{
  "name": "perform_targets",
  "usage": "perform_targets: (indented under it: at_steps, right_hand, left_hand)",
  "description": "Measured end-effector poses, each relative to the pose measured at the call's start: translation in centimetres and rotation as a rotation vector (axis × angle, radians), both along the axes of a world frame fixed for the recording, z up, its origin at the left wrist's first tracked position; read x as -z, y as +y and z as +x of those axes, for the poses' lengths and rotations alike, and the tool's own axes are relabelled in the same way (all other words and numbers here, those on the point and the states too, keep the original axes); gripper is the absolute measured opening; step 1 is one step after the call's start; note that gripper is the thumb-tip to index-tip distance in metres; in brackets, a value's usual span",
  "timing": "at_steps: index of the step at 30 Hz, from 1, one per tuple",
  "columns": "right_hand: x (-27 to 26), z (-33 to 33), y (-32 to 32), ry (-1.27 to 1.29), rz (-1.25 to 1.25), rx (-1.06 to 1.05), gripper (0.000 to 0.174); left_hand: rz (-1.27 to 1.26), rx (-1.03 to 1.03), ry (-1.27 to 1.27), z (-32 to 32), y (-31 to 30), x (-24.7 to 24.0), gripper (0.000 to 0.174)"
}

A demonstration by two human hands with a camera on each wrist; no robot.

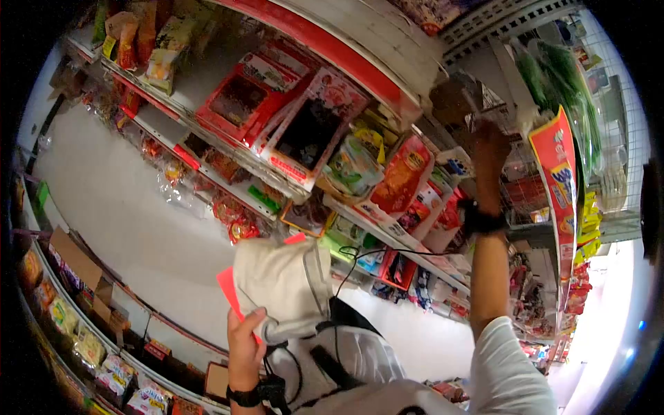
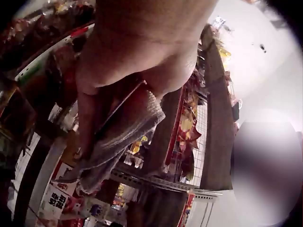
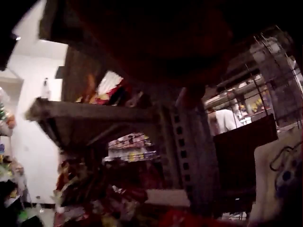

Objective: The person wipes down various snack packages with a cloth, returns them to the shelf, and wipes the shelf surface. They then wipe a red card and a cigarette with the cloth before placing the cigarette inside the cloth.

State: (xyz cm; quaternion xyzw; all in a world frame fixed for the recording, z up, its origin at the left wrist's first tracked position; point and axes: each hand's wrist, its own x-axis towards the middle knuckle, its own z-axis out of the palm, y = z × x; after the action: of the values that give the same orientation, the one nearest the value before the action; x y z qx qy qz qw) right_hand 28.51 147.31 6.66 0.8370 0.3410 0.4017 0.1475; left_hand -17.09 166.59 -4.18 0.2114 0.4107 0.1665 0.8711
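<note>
So the left hand (image 1: 245, 349) is low in the head view, held up in front of the body with a black band (image 1: 245, 396) round the wrist. It's gripping a folded pale cloth (image 1: 280, 283), thumb bent over the near edge and pinching it against the fingers. There's a flat pinkish-red sheet (image 1: 227, 283) poking out behind the fabric (card or plastic, can't tell which).

The cloth sits just past that hand, its free end pointing up and away from the body. It's nearly as wide as it is long, but I'd say the long axis runs up the head view; from the left wrist it slants from upper right to lower left.

The right arm (image 1: 490, 283) is stretched way out, forearm nearly straight up the head view from a white sleeve (image 1: 512, 370). The right hand (image 1: 492, 145) is up at the metal rack (image 3: 182, 151), too dark and blurry to tell if it's open, closed or holding something.

Beyond the cloth, red boxes (image 1: 238, 104) with dark fronts lie tilted on a shelf, bagged snacks (image 1: 408, 173) beside them. Off to the right there's a tall red sign (image 1: 555, 187) and green stalk-like stuff (image 1: 564, 83) near white wire mesh (image 1: 629, 138).
</note>
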Motion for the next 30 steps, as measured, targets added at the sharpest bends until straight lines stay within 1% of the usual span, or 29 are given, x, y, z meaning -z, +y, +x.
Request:
perform_targets:
  at_steps: [2, 3, 4, 5, 6, 7, 9, 10, 11, 13, 14, 17, 18, 20, 23, 25, 28, 30]
  right_hand:
    - [1.2, -9.4, 0.1, 0.499, 0.416, -0.063, 0.021]
    - [1.5, -15.0, 1.1, 0.710, 0.605, -0.086, 0.017]
    - [-0.8, -19.8, 2.2, 1.042, 0.536, 0.137, 0.017]
    - [0.4, -22.9, 2.1, 1.109, 0.729, -0.071, 0.014]
    - [-0.4, -26.1, 2.8, 1.314, 0.870, 0.030, 0.013]
    - [0.0, -27.7, 2.5, 1.273, 0.751, -0.080, 0.013]
    - [0.5, -30.4, 2.9, 1.292, 0.791, -0.167, 0.013]
    - [0.0, -31.3, 3.1, 1.303, 0.787, -0.212, 0.017]
    - [-0.7, -32.1, 3.4, 1.358, 0.820, -0.280, 0.020]
    - [-1.3, -32.9, 3.6, 1.309, 0.817, -0.325, 0.024]
    - [-1.8, -33.1, 3.7, 1.306, 0.812, -0.359, 0.024]
    - [-3.2, -33.9, 4.2, 1.285, 0.768, -0.460, 0.025]
    - [-3.5, -34.0, 4.4, 1.258, 0.740, -0.496, 0.025]
    - [-4.1, -34.2, 4.5, 1.234, 0.696, -0.555, 0.024]
    - [-4.5, -34.1, 4.4, 1.232, 0.703, -0.619, 0.023]
    - [-4.9, -34.1, 4.2, 1.250, 0.705, -0.623, 0.022]
    - [-5.3, -33.7, 4.1, 1.294, 0.696, -0.619, 0.020]
    - [-5.6, -33.5, 3.8, 1.379, 0.681, -0.622, 0.017]
  left_hand:
    - [0.049, 0.110, -0.057, 0.0, 0.4, 0.2, 0.058]
    - [0.284, 0.124, -0.037, 0.8, 0.4, -0.3, 0.065]
    - [0.521, 0.151, -0.004, 1.3, 0.5, -1.0, 0.072]
    - [0.596, 0.202, -0.019, 1.6, 0.7, -1.6, 0.082]
    - [0.985, 0.269, 0.159, 1.8, 0.9, -2.4, 0.085]
    - [1.082, 0.264, 0.163, 2.5, 1.0, -3.9, 0.085]
    - [1.182, 0.205, 0.136, 2.7, 0.8, -4.9, 0.083]
    - [1.130, 0.191, 0.068, 2.6, 0.7, -5.4, 0.063]
    - [1.106, 0.308, 0.028, 2.0, 0.7, -6.0, 0.053]
    - [1.059, 0.518, -0.052, 1.5, 1.3, -7.6, 0.037]
    - [1.014, 0.396, -0.050, 1.9, 0.4, -8.7, 0.025]
    - [0.925, 0.363, -0.088, 1.7, -0.3, -9.7, 0.027]
    - [0.888, 0.435, -0.068, 1.8, -0.1, -10.8, 0.024]
    - [0.922, 0.405, -0.101, 1.8, -0.2, -12.0, 0.023]
    - [0.994, 0.373, -0.138, 1.6, 0.0, -12.4, 0.022]
    - [0.974, 0.368, -0.135, 1.3, -0.2, -13.1, 0.022]
    - [1.068, 0.314, -0.117, 1.0, -0.6, -13.8, 0.020]
    - [1.038, 0.346, -0.136, 0.6, -0.5, -13.9, 0.018]
